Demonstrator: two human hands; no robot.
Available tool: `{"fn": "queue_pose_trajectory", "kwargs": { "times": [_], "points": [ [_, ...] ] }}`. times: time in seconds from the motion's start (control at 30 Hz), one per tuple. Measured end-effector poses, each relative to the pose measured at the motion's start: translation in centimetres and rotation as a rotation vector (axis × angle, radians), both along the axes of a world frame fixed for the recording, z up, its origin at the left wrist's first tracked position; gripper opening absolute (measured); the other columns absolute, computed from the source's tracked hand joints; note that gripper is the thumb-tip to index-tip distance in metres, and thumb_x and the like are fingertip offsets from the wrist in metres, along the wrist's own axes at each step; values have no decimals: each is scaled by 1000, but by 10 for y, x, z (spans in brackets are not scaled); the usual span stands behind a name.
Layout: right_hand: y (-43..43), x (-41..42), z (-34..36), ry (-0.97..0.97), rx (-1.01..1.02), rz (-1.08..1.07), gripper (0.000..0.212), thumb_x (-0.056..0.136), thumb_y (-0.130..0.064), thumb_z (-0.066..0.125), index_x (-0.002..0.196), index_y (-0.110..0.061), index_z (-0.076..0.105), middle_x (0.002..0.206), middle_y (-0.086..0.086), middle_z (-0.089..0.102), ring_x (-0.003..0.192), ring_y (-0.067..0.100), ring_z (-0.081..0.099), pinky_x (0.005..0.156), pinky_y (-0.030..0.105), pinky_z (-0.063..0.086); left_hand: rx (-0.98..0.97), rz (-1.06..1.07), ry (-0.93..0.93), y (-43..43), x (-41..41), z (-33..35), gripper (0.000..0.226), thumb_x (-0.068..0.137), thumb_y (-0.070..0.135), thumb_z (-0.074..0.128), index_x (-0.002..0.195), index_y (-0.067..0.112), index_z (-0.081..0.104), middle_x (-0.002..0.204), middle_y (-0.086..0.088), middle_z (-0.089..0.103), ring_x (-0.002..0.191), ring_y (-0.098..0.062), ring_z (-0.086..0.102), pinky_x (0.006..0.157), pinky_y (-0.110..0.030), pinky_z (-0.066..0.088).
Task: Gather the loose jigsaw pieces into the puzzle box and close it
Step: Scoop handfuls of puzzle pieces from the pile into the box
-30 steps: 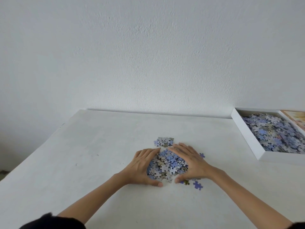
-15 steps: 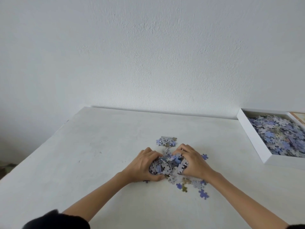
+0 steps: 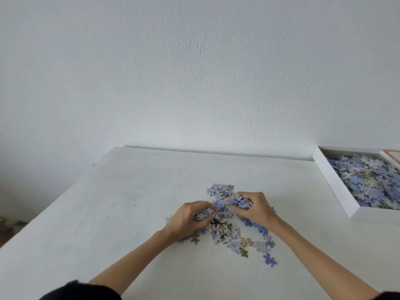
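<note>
Side by side, left hand point(image 3: 185, 215) and right hand point(image 3: 257, 207) each curl tightly around jigsaw pieces point(image 3: 239, 202).

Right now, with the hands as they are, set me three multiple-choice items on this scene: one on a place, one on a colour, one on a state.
1. The box stands:
A. at the far right of the table
B. at its left edge
C. on a chair

2. The loose pieces are mostly:
A. red
B. blue and pale grey
C. green

3. The left hand and right hand are:
A. lying flat
B. lifting a lid
C. each gripping a handful of pieces

Key:
1 A, the box lies by the wall at the right edge of view.
2 B, blue and pale pieces dominate the heap.
3 C, the curled fingers of both hands enclose pieces.
</note>
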State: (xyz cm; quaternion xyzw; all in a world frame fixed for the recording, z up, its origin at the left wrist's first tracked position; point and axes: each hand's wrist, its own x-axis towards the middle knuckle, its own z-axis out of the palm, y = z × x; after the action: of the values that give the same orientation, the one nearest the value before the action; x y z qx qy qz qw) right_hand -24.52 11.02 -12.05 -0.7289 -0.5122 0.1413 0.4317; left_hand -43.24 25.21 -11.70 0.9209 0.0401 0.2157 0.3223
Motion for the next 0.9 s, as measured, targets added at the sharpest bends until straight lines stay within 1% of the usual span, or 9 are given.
{"fn": "queue_pose_trajectory", "kwargs": {
  "times": [0.1,0.23,0.33,0.43,0.53,0.63,0.7,0.77,0.9],
  "points": [
    [-2,2,6,27,61,14,38,74,-24,73,106,-5,68,99,1,71,90,4,65,84,22,50,-16,5,-22,-2,3,3,15,88,28,58,99,20,64,95,12,67,85,-4,64,75,-31,53],
    [-11,9,24,58,126,39,22,76,-15,72,97,-7,71,86,-6,72,78,4,66,73,17,49,10,-30,-52,-5,13,17,10,86,24,60,93,19,64,88,17,63,79,5,61,72,-18,51],
    [-22,17,39,61,162,39,14,78,-10,70,92,-9,72,82,-2,72,75,11,66,68,20,51,-5,-41,-73,-10,24,31,9,85,27,62,91,21,63,85,13,65,77,1,62,71,-20,51],
    [-36,28,51,73,191,26,13,78,-8,70,90,-12,72,86,0,72,81,14,67,72,23,53,-29,-54,-102,-21,40,41,12,84,28,63,90,18,63,83,10,66,73,-4,62,68,-25,52],
    [-52,43,61,59,200,12,14,78,-9,70,91,-13,72,88,1,72,82,15,67,73,23,53,-33,-97,-111,-38,63,52,15,84,30,62,89,16,64,80,13,63,67,-2,59,62,-19,48],
    [-69,62,70,70,215,-26,14,77,-7,70,91,-12,72,89,1,72,82,12,67,74,23,52,-21,-138,-124,-58,91,62,19,84,32,61,90,15,64,80,9,64,66,-3,58,61,-21,48],
    [-82,76,78,69,217,-53,14,78,-9,70,91,-12,72,89,1,72,82,12,66,73,28,54,-10,-164,-134,-71,110,67,20,84,32,61,91,14,64,79,4,65,66,-6,59,61,-25,49],
    [-97,95,87,48,208,-84,13,78,-11,70,91,-12,72,88,2,72,80,12,66,70,35,53,-12,-191,-142,-84,132,72,18,85,30,62,90,13,64,77,3,64,64,-7,59,60,-24,49],
    [-132,138,104,2,229,-144,11,78,-8,70,89,-11,72,84,4,71,75,7,63,68,22,50,-22,-239,-136,-116,178,80,8,85,20,66,88,13,64,76,13,60,64,-2,57,62,-15,44]
  ]
}}
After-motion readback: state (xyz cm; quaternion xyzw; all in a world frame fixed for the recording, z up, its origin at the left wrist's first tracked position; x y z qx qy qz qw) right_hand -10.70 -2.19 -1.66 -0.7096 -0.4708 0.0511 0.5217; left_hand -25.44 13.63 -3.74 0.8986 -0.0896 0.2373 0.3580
